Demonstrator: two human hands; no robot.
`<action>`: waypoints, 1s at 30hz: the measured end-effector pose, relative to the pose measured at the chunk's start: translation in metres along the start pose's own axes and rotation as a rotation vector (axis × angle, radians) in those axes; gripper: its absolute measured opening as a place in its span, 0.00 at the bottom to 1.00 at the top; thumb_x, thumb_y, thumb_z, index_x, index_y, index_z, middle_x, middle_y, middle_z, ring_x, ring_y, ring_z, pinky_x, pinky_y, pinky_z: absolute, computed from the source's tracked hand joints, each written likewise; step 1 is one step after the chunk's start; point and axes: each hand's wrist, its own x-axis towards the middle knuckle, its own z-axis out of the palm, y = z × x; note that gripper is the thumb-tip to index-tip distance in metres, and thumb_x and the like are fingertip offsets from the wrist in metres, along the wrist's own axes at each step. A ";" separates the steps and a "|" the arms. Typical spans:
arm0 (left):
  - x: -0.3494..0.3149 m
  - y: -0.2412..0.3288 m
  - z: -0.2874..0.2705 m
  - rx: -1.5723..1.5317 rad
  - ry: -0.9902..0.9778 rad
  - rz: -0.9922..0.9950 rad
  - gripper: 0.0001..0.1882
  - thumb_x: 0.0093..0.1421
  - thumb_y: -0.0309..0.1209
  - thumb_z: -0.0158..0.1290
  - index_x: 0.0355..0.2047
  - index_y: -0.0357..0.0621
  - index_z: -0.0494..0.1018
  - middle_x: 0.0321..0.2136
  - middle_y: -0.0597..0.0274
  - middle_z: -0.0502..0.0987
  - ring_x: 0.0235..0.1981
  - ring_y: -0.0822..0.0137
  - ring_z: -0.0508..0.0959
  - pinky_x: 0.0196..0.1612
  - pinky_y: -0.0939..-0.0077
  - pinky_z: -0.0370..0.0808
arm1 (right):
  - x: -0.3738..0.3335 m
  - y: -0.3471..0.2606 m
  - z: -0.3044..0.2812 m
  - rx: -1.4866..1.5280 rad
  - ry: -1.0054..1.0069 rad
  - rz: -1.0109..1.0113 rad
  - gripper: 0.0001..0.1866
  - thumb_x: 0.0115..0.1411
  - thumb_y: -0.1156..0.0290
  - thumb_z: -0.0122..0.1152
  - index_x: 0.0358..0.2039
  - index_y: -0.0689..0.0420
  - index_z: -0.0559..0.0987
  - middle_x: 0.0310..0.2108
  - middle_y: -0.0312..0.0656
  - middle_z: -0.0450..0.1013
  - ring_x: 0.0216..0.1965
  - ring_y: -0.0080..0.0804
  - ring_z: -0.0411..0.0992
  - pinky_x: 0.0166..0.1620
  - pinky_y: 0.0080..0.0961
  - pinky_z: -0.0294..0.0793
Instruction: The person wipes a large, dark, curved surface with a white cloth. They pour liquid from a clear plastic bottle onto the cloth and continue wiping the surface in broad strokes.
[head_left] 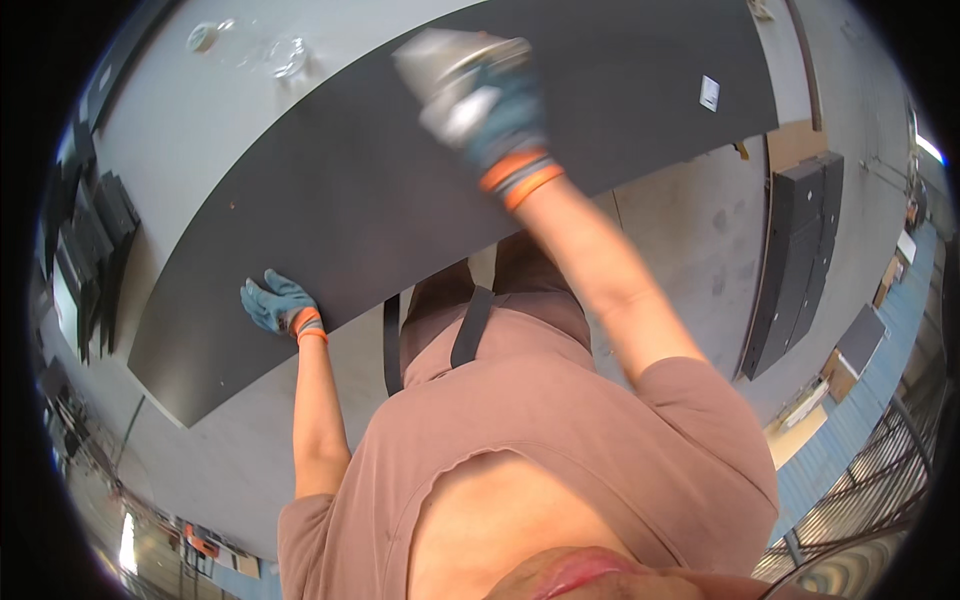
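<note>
A large dark grey panel (370, 190) lies in front of me, stretching from the lower left to the upper right. My left hand (277, 304), in a blue-grey glove with an orange cuff, rests flat on its near left part with the fingers spread. Over the panel's middle, my gloved right hand (508, 112) is closed around a pale, crumpled cloth (440, 72). Motion smears this hand and the cloth, so I cannot tell whether the cloth touches the surface. A small white label (709, 93) sits on the panel toward its far right.
Beyond the panel's far left edge lies a clear plastic bottle (288, 57). Dark panels (800, 255) are stacked at the right, and more dark boards (95, 235) stand at the left. A brown cardboard piece (795, 145) shows near the right-hand stack.
</note>
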 end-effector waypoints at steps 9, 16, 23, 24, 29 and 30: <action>-0.010 -0.021 0.005 0.008 -0.033 -0.011 0.23 0.71 0.43 0.55 0.55 0.35 0.77 0.57 0.43 0.78 0.59 0.46 0.77 0.63 0.55 0.74 | -0.037 -0.005 0.009 0.134 -0.041 -0.363 0.25 0.73 0.58 0.46 0.65 0.56 0.71 0.62 0.47 0.73 0.64 0.41 0.71 0.66 0.35 0.71; 0.000 -0.009 0.012 -0.007 -0.049 -0.014 0.22 0.72 0.43 0.54 0.54 0.35 0.78 0.56 0.43 0.78 0.59 0.47 0.77 0.63 0.57 0.75 | 0.072 0.305 -0.080 -0.401 0.110 0.087 0.23 0.67 0.67 0.48 0.60 0.56 0.76 0.57 0.49 0.77 0.51 0.47 0.78 0.57 0.40 0.76; 0.003 -0.003 0.007 -0.023 -0.079 -0.078 0.24 0.71 0.44 0.54 0.54 0.33 0.78 0.55 0.42 0.79 0.58 0.46 0.78 0.62 0.56 0.75 | -0.065 -0.022 0.002 0.350 -0.085 0.006 0.22 0.68 0.64 0.54 0.60 0.56 0.76 0.57 0.44 0.76 0.59 0.40 0.74 0.65 0.40 0.69; 0.005 -0.010 0.010 -0.038 -0.075 -0.066 0.24 0.71 0.44 0.54 0.54 0.33 0.78 0.55 0.42 0.79 0.58 0.46 0.78 0.63 0.56 0.75 | -0.097 -0.060 0.011 0.691 -0.149 -0.006 0.22 0.68 0.64 0.55 0.60 0.54 0.76 0.58 0.42 0.75 0.60 0.38 0.73 0.67 0.38 0.69; -0.005 -0.023 0.015 -0.033 -0.065 -0.082 0.26 0.71 0.45 0.54 0.54 0.31 0.77 0.55 0.41 0.79 0.57 0.45 0.78 0.63 0.56 0.74 | -0.129 0.005 -0.003 0.090 -0.198 -0.258 0.24 0.67 0.60 0.53 0.62 0.53 0.74 0.65 0.44 0.70 0.69 0.42 0.66 0.74 0.40 0.60; -0.010 -0.030 0.011 -0.018 -0.077 -0.114 0.26 0.71 0.45 0.54 0.54 0.31 0.77 0.55 0.41 0.79 0.57 0.45 0.78 0.63 0.56 0.74 | -0.113 0.056 -0.038 0.075 -0.224 -0.145 0.31 0.64 0.61 0.59 0.66 0.58 0.69 0.62 0.45 0.70 0.63 0.45 0.70 0.69 0.40 0.67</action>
